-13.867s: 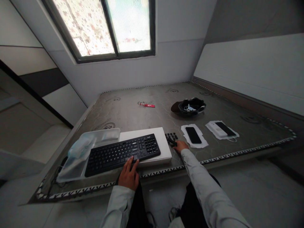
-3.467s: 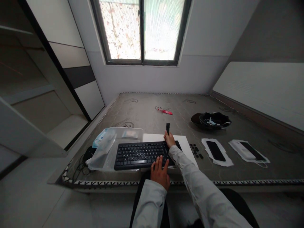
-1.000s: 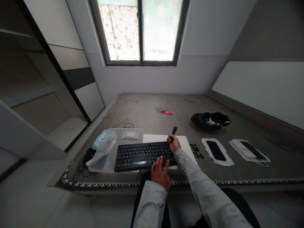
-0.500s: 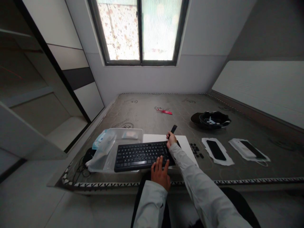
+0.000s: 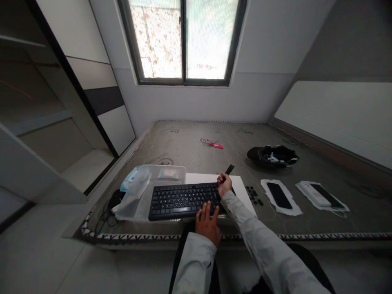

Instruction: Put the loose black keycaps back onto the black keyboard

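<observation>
A black keyboard [image 5: 183,201] lies across a white board [image 5: 199,178] and the edge of a clear plastic box. My left hand [image 5: 208,226] rests on its front edge right of the middle, fingers spread and lying flat. My right hand [image 5: 225,184] is closed around a slim black brush-like tool [image 5: 230,168] over the keyboard's right end. The tool's wider end points up and away; its lower end is hidden by the hand. Several small black keycaps [image 5: 253,194] lie on the mattress, right of the board.
The clear plastic box [image 5: 139,204] with a blue packet [image 5: 130,179] stands left. To the right lie a phone [image 5: 279,195] on a white wipe, another phone [image 5: 327,196] with a white device on it, and a black cap [image 5: 272,157]. A red strip [image 5: 214,144] lies farther back.
My right hand and the tool have shifted slightly right, and the tool leans a little more to the right. My left hand stays on the keyboard.
</observation>
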